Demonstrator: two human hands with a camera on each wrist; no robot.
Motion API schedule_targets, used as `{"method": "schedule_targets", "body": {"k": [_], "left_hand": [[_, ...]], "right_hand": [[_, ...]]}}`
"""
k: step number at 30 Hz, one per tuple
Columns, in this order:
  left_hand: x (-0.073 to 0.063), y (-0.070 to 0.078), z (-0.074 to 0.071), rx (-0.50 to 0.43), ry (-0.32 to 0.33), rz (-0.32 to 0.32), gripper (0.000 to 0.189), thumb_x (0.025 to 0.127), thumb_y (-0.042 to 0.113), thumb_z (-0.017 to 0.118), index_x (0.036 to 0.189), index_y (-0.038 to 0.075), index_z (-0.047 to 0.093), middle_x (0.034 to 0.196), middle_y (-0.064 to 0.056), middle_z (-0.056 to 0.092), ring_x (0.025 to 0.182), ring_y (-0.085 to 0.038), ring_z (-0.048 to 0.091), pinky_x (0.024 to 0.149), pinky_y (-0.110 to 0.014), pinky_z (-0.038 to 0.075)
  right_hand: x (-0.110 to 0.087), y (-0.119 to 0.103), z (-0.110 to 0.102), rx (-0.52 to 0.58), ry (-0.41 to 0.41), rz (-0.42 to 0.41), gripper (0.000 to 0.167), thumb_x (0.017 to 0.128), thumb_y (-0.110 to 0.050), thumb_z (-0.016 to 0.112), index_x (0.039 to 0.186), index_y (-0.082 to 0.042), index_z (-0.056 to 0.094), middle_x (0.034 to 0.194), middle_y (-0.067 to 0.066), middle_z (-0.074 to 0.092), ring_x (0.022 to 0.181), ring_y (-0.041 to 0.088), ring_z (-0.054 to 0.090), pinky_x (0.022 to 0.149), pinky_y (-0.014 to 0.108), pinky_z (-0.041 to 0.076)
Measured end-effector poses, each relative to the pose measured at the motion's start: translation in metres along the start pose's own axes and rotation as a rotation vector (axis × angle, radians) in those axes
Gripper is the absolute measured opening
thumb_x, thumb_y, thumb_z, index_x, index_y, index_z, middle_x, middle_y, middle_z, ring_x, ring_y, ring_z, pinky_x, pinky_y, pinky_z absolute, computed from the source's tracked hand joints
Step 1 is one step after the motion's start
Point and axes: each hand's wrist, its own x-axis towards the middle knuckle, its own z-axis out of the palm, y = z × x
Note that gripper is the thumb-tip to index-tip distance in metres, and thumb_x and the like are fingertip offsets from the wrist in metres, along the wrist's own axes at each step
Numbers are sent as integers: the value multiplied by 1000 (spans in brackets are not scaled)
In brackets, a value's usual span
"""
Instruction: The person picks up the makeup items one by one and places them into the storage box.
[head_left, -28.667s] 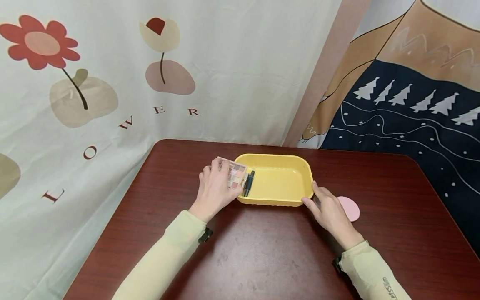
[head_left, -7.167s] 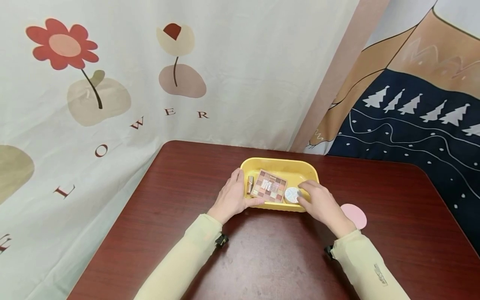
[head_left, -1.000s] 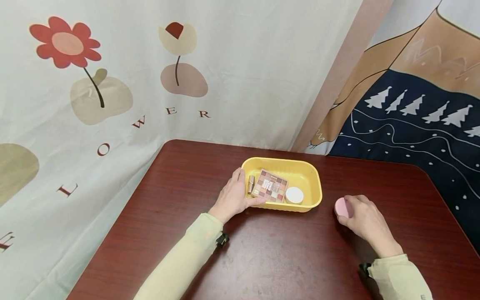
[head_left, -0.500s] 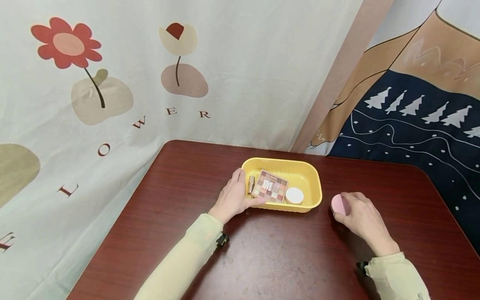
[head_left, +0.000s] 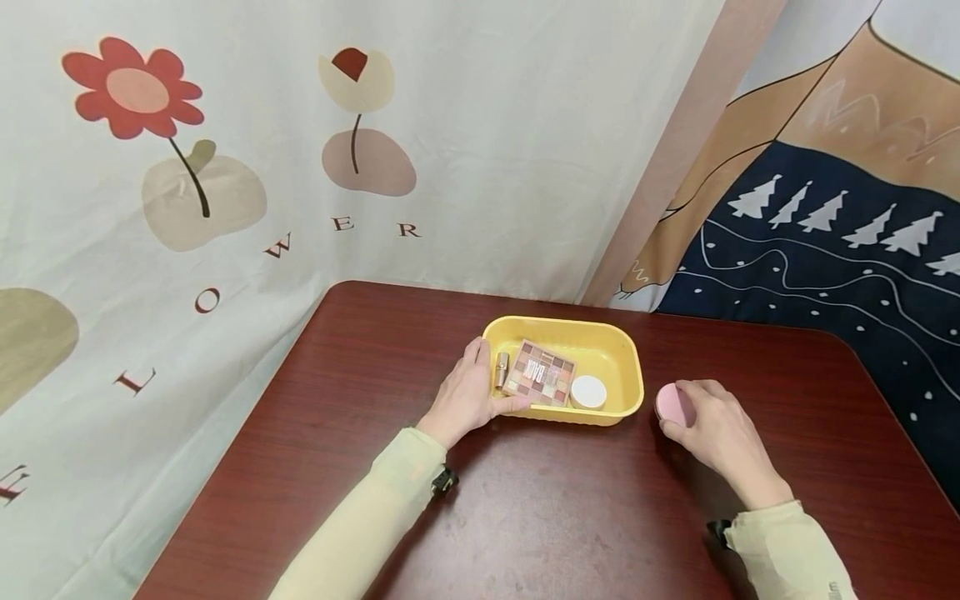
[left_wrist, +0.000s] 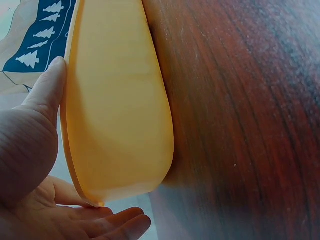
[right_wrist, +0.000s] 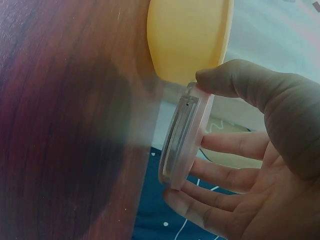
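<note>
My right hand (head_left: 720, 429) pinches a round pink compact (head_left: 676, 406) by its edges, right of the yellow tray (head_left: 617, 354). In the right wrist view, the compact (right_wrist: 185, 140) shows a clear rim and hangs apart from the tabletop, thumb on one edge and fingers on the other. My left hand (head_left: 465, 396) clasps the tray's near left corner, thumb along the front rim and fingers against the end wall. Inside the tray lie a lipstick (head_left: 501, 371) at the left, a checkered eyeshadow palette (head_left: 540, 373) and a white-lidded jar (head_left: 588, 392).
The dark red wooden table (head_left: 547, 508) carries the tray. A white flower-print curtain (head_left: 480, 150) hangs behind and to the left. At the right rear, a navy and tan cloth (head_left: 817, 242) borders the table edge.
Over the last second my right hand has carried the compact left, nearer the tray. Seven seconds ago that hand was at the jar. The left hand has stayed on the tray.
</note>
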Motion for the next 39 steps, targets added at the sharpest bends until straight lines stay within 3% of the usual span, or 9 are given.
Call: {"method": "schedule_targets", "body": {"k": [39], "left_hand": [[-1, 2, -1, -22, 8, 4, 123, 75, 58, 88, 159, -6, 25, 164, -21, 30, 138, -39, 49, 112, -48, 44]], "right_hand": [[5, -8, 4, 4, -49, 9, 63, 83, -22, 82, 134, 7, 59, 130, 35, 55, 109, 50, 55, 84, 63, 56]]}}
